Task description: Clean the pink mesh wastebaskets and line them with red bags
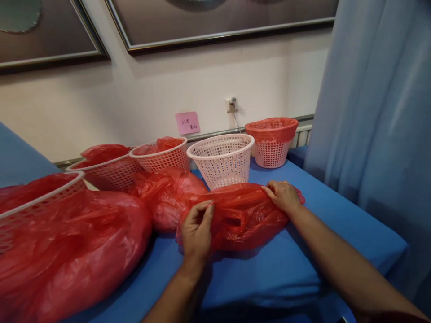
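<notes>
A red plastic bag (245,220) is stretched sideways between my hands, just above the blue-covered table. My left hand (197,229) pinches the bag's left side between thumb and fingers. At the right end, my right hand (282,196) is closed on the bag's upper edge, its fingertips partly hidden. Right behind the bag stands a pale pink perforated basket (224,166) without a liner. To the left of my left hand lies another bunched red bag (168,197).
A basket lined with a red bag (272,143) stands at the back right. Several more baskets, such as a lined one (161,154), stand at the left near a large filled-looking red bag (87,251). A blue curtain (373,98) hangs along the right of the blue table (353,237).
</notes>
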Available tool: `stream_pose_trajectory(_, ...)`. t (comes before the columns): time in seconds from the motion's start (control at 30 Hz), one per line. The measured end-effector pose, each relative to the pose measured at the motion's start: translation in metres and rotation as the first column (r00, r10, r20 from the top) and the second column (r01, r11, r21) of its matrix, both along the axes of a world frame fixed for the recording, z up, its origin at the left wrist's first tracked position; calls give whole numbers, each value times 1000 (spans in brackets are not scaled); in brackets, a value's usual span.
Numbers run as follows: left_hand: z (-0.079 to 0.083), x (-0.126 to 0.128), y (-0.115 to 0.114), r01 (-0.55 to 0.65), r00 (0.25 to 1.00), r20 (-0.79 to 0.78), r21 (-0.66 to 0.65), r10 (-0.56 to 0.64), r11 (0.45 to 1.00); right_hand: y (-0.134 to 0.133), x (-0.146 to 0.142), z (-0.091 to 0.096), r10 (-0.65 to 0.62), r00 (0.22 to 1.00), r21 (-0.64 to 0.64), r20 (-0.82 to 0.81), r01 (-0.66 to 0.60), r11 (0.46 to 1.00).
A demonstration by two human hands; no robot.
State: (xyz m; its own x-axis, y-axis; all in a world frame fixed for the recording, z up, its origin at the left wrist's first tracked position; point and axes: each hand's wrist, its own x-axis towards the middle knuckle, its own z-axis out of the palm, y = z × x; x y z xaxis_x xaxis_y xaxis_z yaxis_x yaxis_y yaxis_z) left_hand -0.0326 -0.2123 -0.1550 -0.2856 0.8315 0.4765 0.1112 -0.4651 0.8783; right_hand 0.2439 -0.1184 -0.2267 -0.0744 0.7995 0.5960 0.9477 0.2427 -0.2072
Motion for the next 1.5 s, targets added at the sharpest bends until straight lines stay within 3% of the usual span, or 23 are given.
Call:
stream_pose_trajectory(0.1,12,-6,0,24,957,289,-73,-2,997,-4,-5,1,3,1000,24,-27,-2,1000)
stream_pose_trajectory(0.17,19,-11,0,-69,927,367,-22,72,997,-4,-6,0,-10,1000,18,-27,11,1000)
stream_pose_trajectory(0.2,21,-14,-1,-146,933,335,23,130,989,-3,-6,-1,-24,999,6,-27,24,1000)
stream_pose_trajectory(0.27,19,-15,-9,-248,966,118,185,229,951,-1,-5,-3,-63,998,-25,-33,62,998)
stream_pose_trajectory(0.33,9,-11,-20,-130,932,-267,381,244,915,1,-4,-5,-98,994,-49,-42,96,994)
stream_pose_trajectory(0.4,-7,-1,-29,87,751,-616,447,236,890,2,-3,-6,-110,993,-59,-46,107,993)
stream_pose_trajectory(0.43,-15,5,-30,123,655,-711,435,257,892,2,-4,-6,-107,993,-63,-45,104,993)
stream_pose_trajectory(0.5,-31,16,-26,63,519,-799,391,304,918,1,-4,-6,-101,994,-73,-40,97,993)
stream_pose_trajectory(0.57,-39,19,-16,-18,463,-829,344,313,939,0,-4,-6,-108,994,-83,-33,105,991)
stream_pose_trajectory(0.63,-39,13,-4,-49,491,-818,318,300,947,0,-2,-5,-115,993,-92,-29,112,989)
stream_pose_trajectory(0.7,-33,2,3,-66,587,-755,316,293,946,2,1,-5,-122,992,-96,-39,118,988)
stream_pose_trajectory(0.77,-25,-7,3,-101,685,-661,330,306,938,3,5,-6,-131,989,-94,-63,124,988)
stream_pose_trajectory(0.83,-22,-9,-3,-114,720,-612,362,328,925,4,7,-6,-145,986,-90,-85,137,987)
stream_pose_trajectory(0.9,-25,-4,-9,-81,670,-667,371,326,925,4,7,-6,-148,985,-90,-88,140,986)
stream_pose_trajectory(1.0,-36,9,-11,-46,536,-798,298,275,953,2,3,-5,-129,990,-89,-65,123,988)
stream_pose_trajectory(1.07,-41,11,-7,-55,543,-805,251,240,966,1,2,-5,-119,991,-89,-56,114,990)
stream_pose_trajectory(1.2,-36,-2,1,-83,765,-617,191,185,978,4,4,-7,-150,987,-112,-60,142,983)
stream_pose_trajectory(1.3,-32,-12,3,-90,924,-372,28,94,996,3,7,-2,-154,985,-97,-75,147,984)
stream_pose_trajectory(1.4,-37,-12,5,-18,990,-143,-143,-3,990,-11,-3,10,-103,986,88,-135,115,989)
stream_pose_trajectory(1.5,-42,-6,4,24,998,-60,-172,-35,985,-41,-33,22,137,983,268,-124,-100,958)
